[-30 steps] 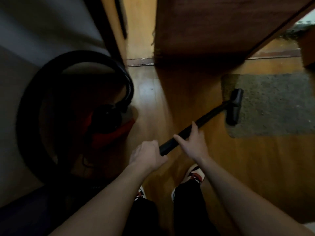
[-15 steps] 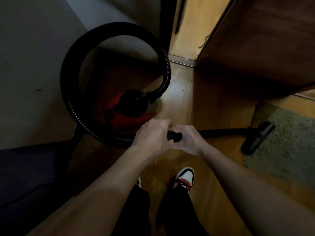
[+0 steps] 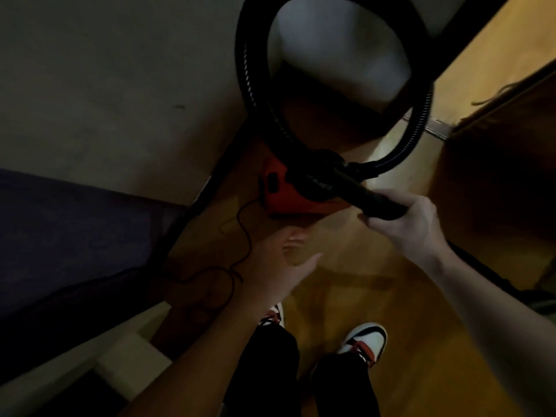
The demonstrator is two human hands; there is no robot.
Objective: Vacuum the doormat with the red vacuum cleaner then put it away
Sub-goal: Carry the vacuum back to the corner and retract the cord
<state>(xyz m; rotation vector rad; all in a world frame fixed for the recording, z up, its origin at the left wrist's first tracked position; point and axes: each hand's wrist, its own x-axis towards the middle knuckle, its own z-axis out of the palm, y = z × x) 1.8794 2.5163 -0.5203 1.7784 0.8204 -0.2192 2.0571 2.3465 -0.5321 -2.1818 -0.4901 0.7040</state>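
Note:
The red vacuum cleaner [image 3: 281,195] sits on the wooden floor near the wall, its black ribbed hose [image 3: 255,85] looping up and round to the right. My right hand [image 3: 407,219] grips the black wand [image 3: 370,200] near its hose end. The rest of the wand runs down to the right behind my forearm. My left hand [image 3: 285,257] hovers open just below the vacuum body, holding nothing. The doormat is out of view.
A black power cord [image 3: 237,245] trails loosely on the floor left of my left hand. A dark purple piece of furniture [image 3: 69,236] fills the left side. A brown wooden door [image 3: 499,164] stands at the right. My shoes [image 3: 365,341] are below.
My view has swung left, off the doormat and toward the vacuum body. My left hand has let go of the wand and now hovers open near the vacuum. My right hand still holds the wand.

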